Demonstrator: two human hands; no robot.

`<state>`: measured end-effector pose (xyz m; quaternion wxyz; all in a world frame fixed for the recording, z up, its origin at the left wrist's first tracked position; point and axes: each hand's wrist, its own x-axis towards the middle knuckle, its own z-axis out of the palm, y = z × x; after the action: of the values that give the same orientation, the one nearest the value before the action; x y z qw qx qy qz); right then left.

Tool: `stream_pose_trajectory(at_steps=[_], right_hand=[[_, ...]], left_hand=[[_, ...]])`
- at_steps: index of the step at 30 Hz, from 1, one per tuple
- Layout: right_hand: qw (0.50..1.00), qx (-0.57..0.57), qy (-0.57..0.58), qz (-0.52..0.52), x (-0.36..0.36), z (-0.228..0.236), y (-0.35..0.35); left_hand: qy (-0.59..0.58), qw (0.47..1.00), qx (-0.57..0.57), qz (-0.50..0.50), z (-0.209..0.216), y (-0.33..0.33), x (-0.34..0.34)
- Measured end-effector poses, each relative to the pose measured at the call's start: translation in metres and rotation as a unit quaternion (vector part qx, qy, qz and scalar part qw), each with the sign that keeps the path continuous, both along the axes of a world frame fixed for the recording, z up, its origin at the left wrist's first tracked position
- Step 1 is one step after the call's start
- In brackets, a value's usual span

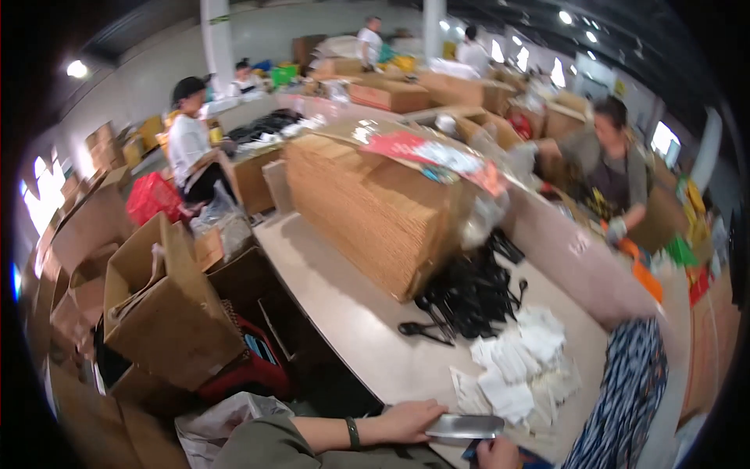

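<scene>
At the table's near edge, my left hand [412,422] is closed on the left end of a shiny, silver, flat metal piece with a rounded edge [469,426]; its exact kind does not show. My right hand [498,453] is curled just below the piece's right end, partly cut off by the lower edge; what its fingers hold is hidden. Under the hands lies something dark blue [471,449]. Beyond them, a loose heap of white paper slips or packets [523,363] sits beside a pile of black spoon-shaped utensils [469,297].
A tall stack of flat cardboard [367,203] stands on the table [328,285]. A blue-and-white striped bundle [625,391] lies at right against a low partition [574,250]. Open cardboard boxes [168,313] crowd the left. Across the partition, a gloved person [613,164] works.
</scene>
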<state>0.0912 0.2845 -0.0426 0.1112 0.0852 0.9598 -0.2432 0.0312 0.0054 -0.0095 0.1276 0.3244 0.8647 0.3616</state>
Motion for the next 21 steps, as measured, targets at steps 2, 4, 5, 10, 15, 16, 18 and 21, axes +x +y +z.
stream_pose_trajectory(at_steps=[2,4,5,10,15,16,18,21], right_hand=[[0.999,-0.021,0.033,-0.011,-0.010,0.047,-0.021],[0.999,-0.044,-0.003,-0.025,-0.014,0.050,-0.024],[0.996,-0.080,0.037,-0.034,-0.017,0.055,-0.034],[0.991,-0.095,0.085,0.040,-0.028,0.046,-0.071],[0.980,-0.107,0.163,-0.045,-0.059,0.066,0.014],[0.979,-0.080,0.152,-0.113,-0.069,0.074,0.034],[0.969,-0.014,0.235,-0.079,-0.085,0.064,0.076],[0.989,-0.087,0.096,-0.067,-0.092,0.043,0.098]], left_hand=[[-0.001,0.998,-0.068,0.004,-0.010,-0.012,0.005],[0.005,0.993,-0.116,-0.035,0.006,-0.028,0.000],[0.037,0.990,-0.117,-0.064,0.014,-0.036,-0.008],[0.039,0.982,-0.130,-0.131,0.039,0.011,-0.044],[0.120,0.984,-0.007,-0.129,0.017,0.008,-0.044],[0.107,0.989,-0.009,-0.104,0.015,0.004,-0.039],[0.104,0.991,0.001,-0.089,0.021,0.008,-0.037],[0.090,0.993,-0.005,-0.076,0.023,0.007,-0.040]])
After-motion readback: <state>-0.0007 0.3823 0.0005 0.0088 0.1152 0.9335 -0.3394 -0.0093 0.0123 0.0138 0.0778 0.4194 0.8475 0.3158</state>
